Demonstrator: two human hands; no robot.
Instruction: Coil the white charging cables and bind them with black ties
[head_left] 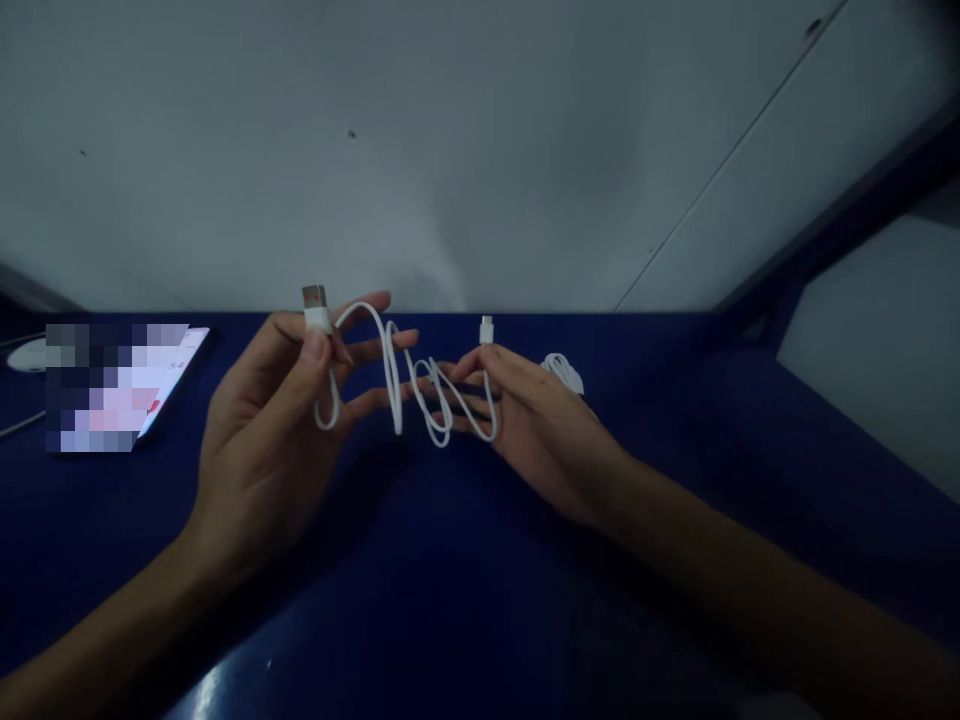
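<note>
A white USB charging cable (394,380) hangs in loose coils between my two hands, above the blue table. My left hand (277,420) pinches its wide USB-A plug (316,308) between thumb and index finger, metal end up. The other fingers of that hand reach out behind the loops. My right hand (544,425) grips the small plug (487,329) at the cable's other end, its metal tip also pointing up. Some of the right fingers extend toward the coils and are partly covered by them.
Beyond the right hand, another bundled white cable (561,371) lies on the blue table (420,580). A phone (169,385) with a lit, partly blurred screen is at left, beside a white rounded object (28,355). A pale wall panel (450,150) rises behind.
</note>
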